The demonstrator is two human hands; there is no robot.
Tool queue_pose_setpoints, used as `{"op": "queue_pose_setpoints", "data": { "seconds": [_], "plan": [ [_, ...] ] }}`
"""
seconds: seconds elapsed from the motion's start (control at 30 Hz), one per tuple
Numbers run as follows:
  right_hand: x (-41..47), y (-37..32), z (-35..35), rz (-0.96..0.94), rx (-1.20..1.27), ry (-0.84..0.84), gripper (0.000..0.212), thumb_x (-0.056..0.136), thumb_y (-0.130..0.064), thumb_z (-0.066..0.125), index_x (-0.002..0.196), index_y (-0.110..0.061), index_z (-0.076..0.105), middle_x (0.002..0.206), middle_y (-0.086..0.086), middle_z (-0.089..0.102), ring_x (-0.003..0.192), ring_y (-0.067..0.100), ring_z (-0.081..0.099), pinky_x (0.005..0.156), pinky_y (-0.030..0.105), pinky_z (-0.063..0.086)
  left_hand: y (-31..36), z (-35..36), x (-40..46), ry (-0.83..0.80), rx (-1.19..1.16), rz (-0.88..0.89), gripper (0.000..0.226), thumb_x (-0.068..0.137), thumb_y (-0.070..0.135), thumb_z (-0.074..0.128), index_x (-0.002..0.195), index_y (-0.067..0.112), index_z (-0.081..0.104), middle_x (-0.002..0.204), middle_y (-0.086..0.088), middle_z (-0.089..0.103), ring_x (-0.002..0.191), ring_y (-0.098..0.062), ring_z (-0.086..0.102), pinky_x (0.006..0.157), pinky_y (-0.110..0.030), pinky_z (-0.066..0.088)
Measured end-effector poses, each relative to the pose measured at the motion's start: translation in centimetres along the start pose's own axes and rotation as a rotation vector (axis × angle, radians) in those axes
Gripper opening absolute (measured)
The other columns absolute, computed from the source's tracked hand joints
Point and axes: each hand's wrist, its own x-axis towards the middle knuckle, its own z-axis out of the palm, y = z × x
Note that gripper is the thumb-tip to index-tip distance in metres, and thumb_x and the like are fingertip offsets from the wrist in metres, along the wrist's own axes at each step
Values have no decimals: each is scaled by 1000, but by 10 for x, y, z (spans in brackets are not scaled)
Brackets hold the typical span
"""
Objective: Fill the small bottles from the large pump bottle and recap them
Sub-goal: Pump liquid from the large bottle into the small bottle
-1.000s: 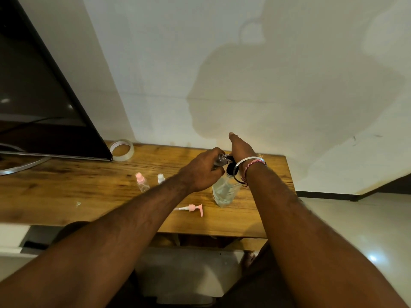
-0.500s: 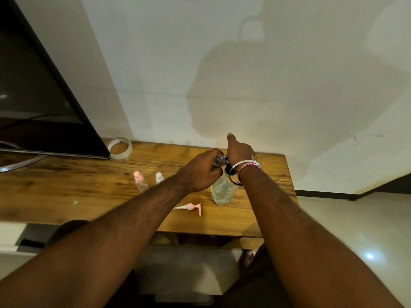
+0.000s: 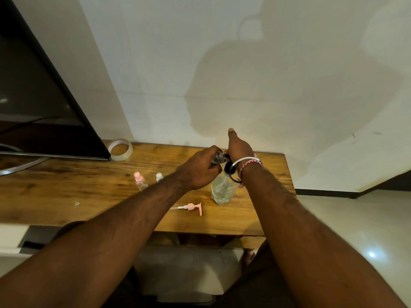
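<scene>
No writing is legible. Near the table's (image 3: 55,185) right edge, the left hand (image 3: 200,170) grips a small bottle (image 3: 217,157) at the large pump bottle's (image 3: 222,188) top; the right hand (image 3: 240,147) presses the pump, grip unclear.

On the wooden table (image 3: 66,185) stand three small bottles: one with a pink cap (image 3: 139,180) and one with a white cap (image 3: 159,176) near the middle, and one (image 3: 218,157) in the left hand (image 3: 200,168) near the back edge. There is one large clear bottle (image 3: 222,188) under the right hand (image 3: 239,147), and one loose pink pump head (image 3: 191,207) near the front edge. One roll of clear tape (image 3: 120,150) lies at the back edge, beside one dark screen (image 3: 44,107).
</scene>
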Motion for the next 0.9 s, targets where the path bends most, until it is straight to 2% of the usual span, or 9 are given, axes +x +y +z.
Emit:
{"op": "queue_pose_setpoints", "data": {
  "seconds": [0.1, 0.2, 0.3, 0.43, 0.53, 0.67, 0.8, 0.9],
  "plan": [
    [-1, -2, -1, 37, 71, -46, 69, 92, -74, 31, 91, -14, 64, 105, 12, 69, 97, 31, 65, 99, 46, 48, 0, -1, -1, -4, 9, 4, 26, 98, 13, 63, 122, 19, 59, 110, 6, 63, 95, -5, 59, 72, -22, 44],
    [-3, -2, -2, 27, 52, -74, 69, 88, -78, 28, 85, -19, 63, 105, 13, 70, 98, 33, 65, 100, 49, 47, 1, 0, -2, 1, -5, 3, 26, 98, 12, 63, 123, 18, 58, 111, 4, 64, 96, -7, 60, 72, -21, 43],
    [-1, 1, -4, 5, 23, -66, 61, 95, -72, 27, 77, -20, 55, 101, 12, 67, 98, 31, 64, 98, 45, 48, 0, 1, -1, 3, -1, 4, 24, 98, 13, 63, 119, 21, 58, 108, 5, 64, 95, -6, 60, 71, -21, 42],
    [1, 3, -1, -35, -35, -28, 71, 97, -70, 24, 78, -13, 61, 88, 11, 65, 87, 28, 62, 83, 38, 46, -2, 2, 2, 2, 9, 8, 24, 98, 14, 63, 120, 22, 58, 106, 7, 63, 95, -5, 60, 71, -21, 43],
    [5, 5, 2, -40, -80, 16, 74, 98, -70, 23, 73, -11, 62, 89, 13, 66, 88, 30, 63, 87, 41, 49, -6, 4, 3, -2, 0, 10, 22, 97, 13, 63, 115, 24, 57, 102, 9, 62, 92, -7, 60, 70, -22, 43],
    [5, 7, 2, -66, -179, 60, 77, 99, -68, 21, 67, -11, 62, 82, 11, 63, 86, 31, 59, 80, 36, 41, -9, 9, 3, -1, -10, 9, 23, 96, 12, 63, 117, 19, 59, 105, 5, 65, 95, -8, 62, 75, -29, 51],
    [4, 8, 3, -96, -236, 76, 79, 99, -68, 20, 69, -11, 65, 95, 16, 70, 92, 33, 63, 89, 38, 47, -9, 9, 5, 1, -3, 17, 21, 95, 12, 63, 115, 18, 60, 103, 4, 65, 94, -11, 62, 77, -34, 53],
    [3, 8, 1, -118, -243, 95, 78, 99, -67, 21, 66, -12, 65, 95, 15, 71, 92, 33, 64, 93, 41, 49, -8, 9, 6, -6, 3, 16, 21, 96, 13, 63, 115, 20, 59, 103, 5, 65, 93, -9, 62, 75, -31, 50]
  ]
}}
